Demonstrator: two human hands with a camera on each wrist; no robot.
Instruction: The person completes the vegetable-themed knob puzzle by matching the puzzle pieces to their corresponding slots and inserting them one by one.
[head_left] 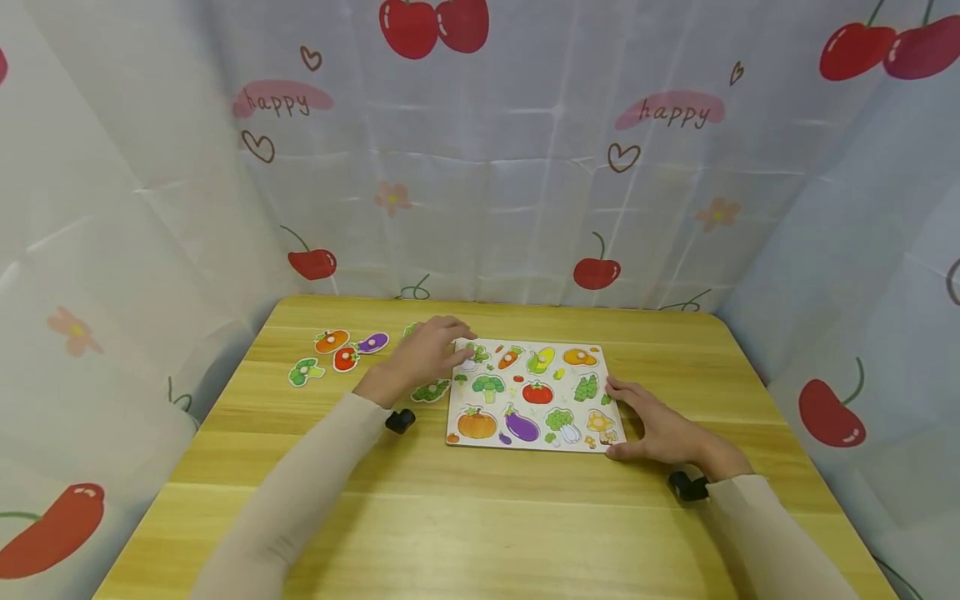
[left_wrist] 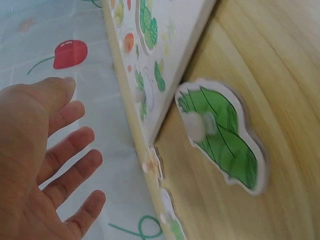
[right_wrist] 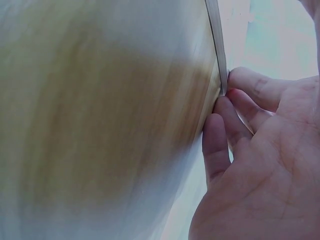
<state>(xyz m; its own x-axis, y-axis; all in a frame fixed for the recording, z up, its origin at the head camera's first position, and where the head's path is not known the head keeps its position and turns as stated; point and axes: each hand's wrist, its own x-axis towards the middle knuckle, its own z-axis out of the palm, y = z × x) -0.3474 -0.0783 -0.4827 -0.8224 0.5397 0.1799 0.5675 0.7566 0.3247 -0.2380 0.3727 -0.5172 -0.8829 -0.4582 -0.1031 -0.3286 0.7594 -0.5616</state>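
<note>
A white puzzle board [head_left: 555, 392] printed with vegetables lies on the wooden table. My right hand [head_left: 667, 429] touches its right side, thumb by the near corner and fingertips along the edge; in the right wrist view the fingertips [right_wrist: 215, 130] meet the board's edge [right_wrist: 217, 42]. My left hand [head_left: 425, 354] hovers near the board's far left corner, fingers apart and loosely bent, nothing in them. Below it lies a green leafy knobbed piece [left_wrist: 225, 135]. A mushroom piece [left_wrist: 156, 167] and a white-and-green piece [left_wrist: 172, 215] lie farther off, partly out of view.
At the table's left lie loose knobbed pieces: a pumpkin [head_left: 332, 341], an eggplant [head_left: 372, 342], a tomato [head_left: 346, 359] and a broccoli [head_left: 306, 372]. A cherry-print curtain [head_left: 480, 208] encloses the table's back and sides. Bare wood [head_left: 480, 525] extends in front of the board.
</note>
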